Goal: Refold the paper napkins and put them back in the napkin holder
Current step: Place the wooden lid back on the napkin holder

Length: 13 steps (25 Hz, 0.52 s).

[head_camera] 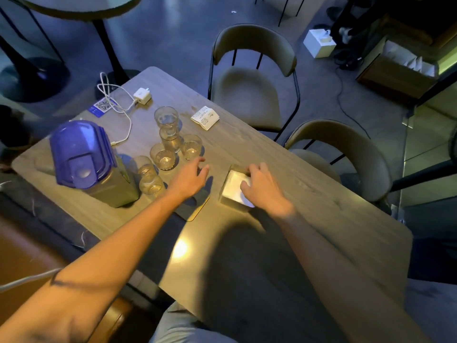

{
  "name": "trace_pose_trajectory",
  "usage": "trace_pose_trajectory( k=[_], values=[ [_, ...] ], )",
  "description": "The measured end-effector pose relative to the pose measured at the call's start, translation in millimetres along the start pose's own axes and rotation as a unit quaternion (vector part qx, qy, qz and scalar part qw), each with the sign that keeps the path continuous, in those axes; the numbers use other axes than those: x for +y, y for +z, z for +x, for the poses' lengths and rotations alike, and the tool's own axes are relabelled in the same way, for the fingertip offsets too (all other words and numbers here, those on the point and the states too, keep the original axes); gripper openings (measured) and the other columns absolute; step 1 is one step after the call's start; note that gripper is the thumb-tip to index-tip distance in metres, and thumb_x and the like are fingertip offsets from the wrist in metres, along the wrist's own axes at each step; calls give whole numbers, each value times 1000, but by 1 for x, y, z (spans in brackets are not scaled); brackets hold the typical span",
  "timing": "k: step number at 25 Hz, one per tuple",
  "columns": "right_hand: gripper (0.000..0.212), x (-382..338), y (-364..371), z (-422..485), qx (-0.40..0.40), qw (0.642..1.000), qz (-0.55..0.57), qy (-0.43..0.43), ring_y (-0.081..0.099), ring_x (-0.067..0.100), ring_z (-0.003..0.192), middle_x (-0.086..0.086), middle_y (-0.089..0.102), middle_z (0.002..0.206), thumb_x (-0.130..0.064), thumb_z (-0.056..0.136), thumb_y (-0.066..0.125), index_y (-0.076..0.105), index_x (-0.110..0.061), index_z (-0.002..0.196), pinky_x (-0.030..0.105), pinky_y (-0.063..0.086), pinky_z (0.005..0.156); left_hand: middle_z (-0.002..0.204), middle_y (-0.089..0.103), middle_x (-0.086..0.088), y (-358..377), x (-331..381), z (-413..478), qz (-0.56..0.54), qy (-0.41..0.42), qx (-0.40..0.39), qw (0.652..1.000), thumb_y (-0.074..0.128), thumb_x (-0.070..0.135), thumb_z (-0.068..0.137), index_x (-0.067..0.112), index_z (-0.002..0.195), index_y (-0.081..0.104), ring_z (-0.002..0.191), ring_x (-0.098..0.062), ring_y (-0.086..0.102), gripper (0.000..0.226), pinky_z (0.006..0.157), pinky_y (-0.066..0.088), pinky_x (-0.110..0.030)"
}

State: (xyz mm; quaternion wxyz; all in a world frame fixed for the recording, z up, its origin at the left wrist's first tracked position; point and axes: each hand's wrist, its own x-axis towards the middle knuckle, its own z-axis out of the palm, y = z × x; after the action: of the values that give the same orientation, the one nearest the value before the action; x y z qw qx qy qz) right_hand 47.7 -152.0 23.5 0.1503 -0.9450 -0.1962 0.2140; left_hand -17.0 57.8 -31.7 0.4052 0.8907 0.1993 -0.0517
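A square box-shaped napkin holder (226, 201) stands on the wooden table (309, 201), with white paper napkins (233, 185) lying flat in its top. My right hand (262, 186) rests over the holder's right side, its fingers curled down onto the napkins; whether they pinch a napkin I cannot tell. My left hand (191, 178) hovers left of the holder, fingers loosely spread and holding nothing. One folded printed napkin (205, 117) lies apart near the table's far edge.
Several drinking glasses (168, 134) cluster left of my hands, beside a large jug with a purple lid (81, 154). A dark coaster (195, 204) lies under my left wrist. A charger and cable (142, 95) lie at the far corner. Two chairs (249, 87) stand beyond the table.
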Motion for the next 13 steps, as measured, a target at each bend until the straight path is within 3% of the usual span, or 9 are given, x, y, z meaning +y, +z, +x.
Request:
trace_pose_trajectory(
  k=[4,7,13],
  values=[
    [36,-38,19,-10,-64,993,32,-91,59,23,113,5,61,125,-27,95,62,59,-20,130,43,52,97,136,51,-16,9,-42,-35,174,-54,-30,983,66,48,88,19,145,41,124,-36,52,68,102,45,-46],
    [36,-56,51,-20,-129,984,6,-121,62,26,108,7,65,120,-27,94,59,60,-18,130,40,52,92,128,46,-13,28,-52,-59,243,-46,-44,968,74,56,76,23,139,39,119,-35,50,79,96,44,-43],
    [51,-56,101,-27,-209,973,-36,-91,57,30,124,10,59,137,-29,88,54,55,-18,137,43,49,104,131,41,-15,47,-74,-75,291,-29,18,956,76,51,75,24,131,43,123,-34,42,70,97,41,-42]
  ],
)
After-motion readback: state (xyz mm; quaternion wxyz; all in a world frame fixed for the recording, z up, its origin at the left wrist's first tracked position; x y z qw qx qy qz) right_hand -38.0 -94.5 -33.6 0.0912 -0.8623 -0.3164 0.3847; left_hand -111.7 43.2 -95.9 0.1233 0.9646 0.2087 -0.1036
